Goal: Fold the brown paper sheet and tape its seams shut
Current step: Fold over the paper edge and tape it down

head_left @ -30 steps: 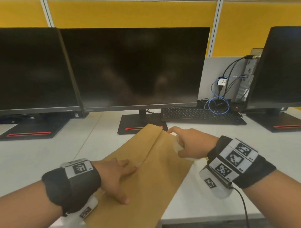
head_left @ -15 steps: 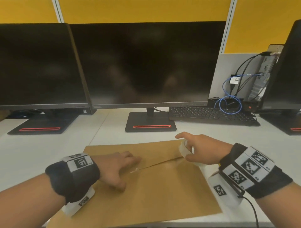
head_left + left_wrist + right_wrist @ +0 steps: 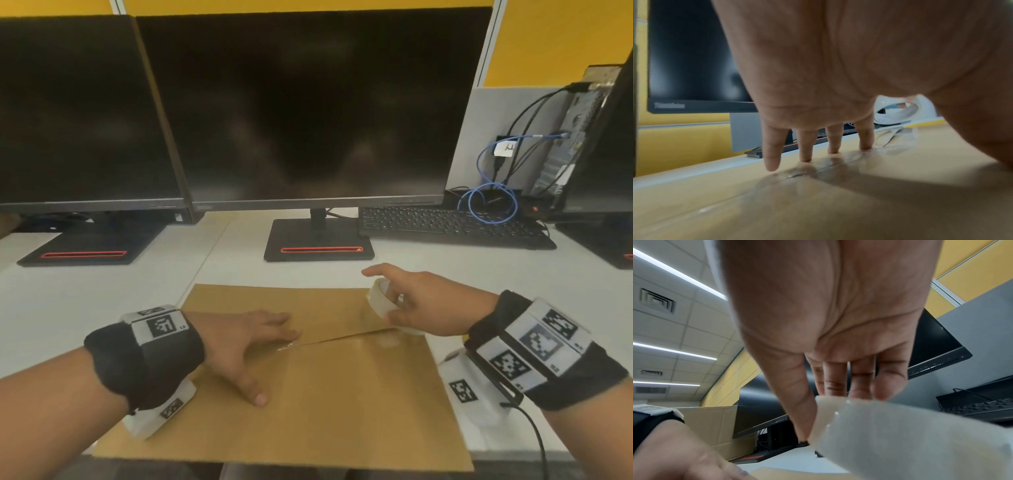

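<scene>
The folded brown paper sheet (image 3: 335,394) lies flat on the white desk, its seam (image 3: 342,339) running across the middle under a strip of clear tape. My left hand (image 3: 246,346) lies flat on the paper with straight fingers (image 3: 772,155) pressing the tape's left end onto the seam. My right hand (image 3: 407,301) grips a roll of clear tape (image 3: 380,299) at the seam's right end, thumb and fingers curled round the roll (image 3: 890,431). The index finger sticks out forward.
Three dark monitors stand along the back; the middle one's base (image 3: 318,245) sits just beyond the paper. A black keyboard (image 3: 448,226) and blue cable (image 3: 489,202) lie at the back right. The paper's near edge overhangs the desk edge (image 3: 513,455).
The paper has turned from a diagonal lie to square with the desk. My right hand has drawn the roll rightward along the seam while my left hand stays pressing the tape end.
</scene>
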Motion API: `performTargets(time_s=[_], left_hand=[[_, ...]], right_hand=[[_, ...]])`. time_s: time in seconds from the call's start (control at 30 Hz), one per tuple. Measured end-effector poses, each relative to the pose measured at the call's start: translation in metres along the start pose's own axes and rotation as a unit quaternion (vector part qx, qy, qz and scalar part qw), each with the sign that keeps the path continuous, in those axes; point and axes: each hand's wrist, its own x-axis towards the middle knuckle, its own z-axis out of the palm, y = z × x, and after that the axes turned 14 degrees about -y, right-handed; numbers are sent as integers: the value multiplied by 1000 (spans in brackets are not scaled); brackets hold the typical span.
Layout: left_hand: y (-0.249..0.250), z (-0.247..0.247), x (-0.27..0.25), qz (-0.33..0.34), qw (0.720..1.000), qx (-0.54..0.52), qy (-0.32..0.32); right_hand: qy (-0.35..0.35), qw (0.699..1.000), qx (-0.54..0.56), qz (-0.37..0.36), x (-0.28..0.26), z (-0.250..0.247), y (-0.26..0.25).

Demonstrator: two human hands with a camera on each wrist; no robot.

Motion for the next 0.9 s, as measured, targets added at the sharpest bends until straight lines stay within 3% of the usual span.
performTargets(time_s=[0.13,0.3,0.4,0.5,0.6,0.7,0.9], left_hand=[[-2,-5,0,13,999,39,-28],[2,-17,7,-28,998,41,-50],[1,-20,12,-11,999,-33,-2],[-4,-26,14,-6,987,-115,110],[-21,-35,20,-120,958,-177,191],[-41,-38,27,-241,936,-186,175],[-48,-43,29,-304,913,-202,182]], right_hand=[[5,1000,-12,1,-2,-3,3],[-17,1000,-19,-14,1,0,1],[-32,999,-13,-21,5,6,-4],[-64,998,-7,-19,14,17,-10],[-86,996,-25,-14,23,27,-15],[-86,996,-39,-2,26,28,-19],[-82,996,-48,6,27,29,-23]])
